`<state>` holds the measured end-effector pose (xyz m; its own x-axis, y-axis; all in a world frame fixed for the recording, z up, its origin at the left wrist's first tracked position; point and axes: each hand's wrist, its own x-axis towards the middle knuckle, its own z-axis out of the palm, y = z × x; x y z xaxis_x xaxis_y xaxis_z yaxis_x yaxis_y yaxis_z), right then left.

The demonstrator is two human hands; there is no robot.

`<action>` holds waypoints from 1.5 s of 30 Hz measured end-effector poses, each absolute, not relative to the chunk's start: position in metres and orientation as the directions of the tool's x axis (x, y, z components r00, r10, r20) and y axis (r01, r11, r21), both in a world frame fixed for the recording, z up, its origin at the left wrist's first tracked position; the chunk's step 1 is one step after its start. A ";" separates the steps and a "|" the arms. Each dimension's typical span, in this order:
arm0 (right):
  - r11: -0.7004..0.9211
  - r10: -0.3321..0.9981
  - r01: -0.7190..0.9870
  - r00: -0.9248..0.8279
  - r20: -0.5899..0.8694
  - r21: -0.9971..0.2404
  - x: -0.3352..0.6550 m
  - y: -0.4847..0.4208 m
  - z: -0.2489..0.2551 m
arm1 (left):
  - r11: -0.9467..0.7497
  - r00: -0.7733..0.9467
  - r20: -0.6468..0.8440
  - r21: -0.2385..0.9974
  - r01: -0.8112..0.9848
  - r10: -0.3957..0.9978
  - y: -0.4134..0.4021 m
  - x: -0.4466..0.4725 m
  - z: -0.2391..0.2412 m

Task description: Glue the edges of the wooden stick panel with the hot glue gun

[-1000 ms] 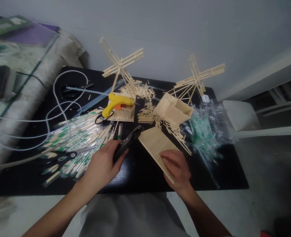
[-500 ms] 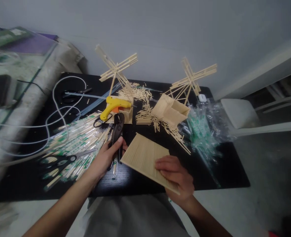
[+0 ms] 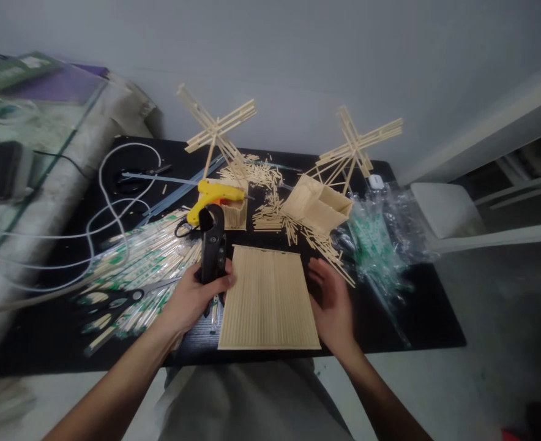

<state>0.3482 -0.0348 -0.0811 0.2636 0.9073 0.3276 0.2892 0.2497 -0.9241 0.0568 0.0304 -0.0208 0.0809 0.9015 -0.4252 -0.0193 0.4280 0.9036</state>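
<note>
My left hand (image 3: 190, 300) is wrapped around a black hand cutter (image 3: 213, 239) with riveted jaws, held upright. Its thumb reaches the left edge of a panel of thin wooden sticks (image 3: 268, 300), set side by side, near the table's front edge. At the panel's right edge is my right hand (image 3: 335, 303), fingers loosely curved and apart, with no grip on the panel visible; whether the thumb touches its edge I cannot tell. Beyond the cutter, a yellow glue gun (image 3: 218, 193) rests on a stick-built box (image 3: 236, 214).
Two stick windmill shapes (image 3: 215, 128) stand at the back, near another open stick box (image 3: 319, 205). Cut sticks (image 3: 270, 214) lie scattered between. Packaged chopsticks (image 3: 146, 263), scissors (image 3: 135, 295) and a white cable (image 3: 100, 165) are left; plastic wrappers (image 3: 376, 239) are right.
The panel has turned from a slant to square in front of me. My right hand has loosened from its face and moved to its right edge. My left hand has raised the cutter slightly.
</note>
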 end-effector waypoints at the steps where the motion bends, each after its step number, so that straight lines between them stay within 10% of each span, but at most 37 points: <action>1: 0.168 0.941 0.134 0.272 0.200 -0.977 0.349 -0.030 -0.084 | 0.396 0.097 -0.394 0.918 0.000 0.914 0.029 0.055 -0.019; 5: -0.346 0.933 -0.361 -0.038 -0.357 -0.866 0.340 -0.013 -0.076 | 0.271 0.218 -0.296 0.953 0.136 0.930 0.022 0.056 -0.013; 11: -0.483 0.817 -0.465 0.066 -0.573 -0.742 0.312 -0.007 -0.042 | 0.061 0.260 -0.135 0.960 0.273 0.956 0.011 0.047 -0.021; 19: -0.517 0.806 -0.501 -0.011 -0.592 -0.695 0.307 -0.006 -0.030 | -0.145 0.100 0.105 0.724 0.674 0.989 0.015 0.024 -0.048; 45: -0.706 0.669 -0.429 -0.142 -0.730 -0.563 0.313 -0.012 -0.016 | -0.368 0.325 0.178 0.555 0.746 0.929 0.017 0.025 -0.054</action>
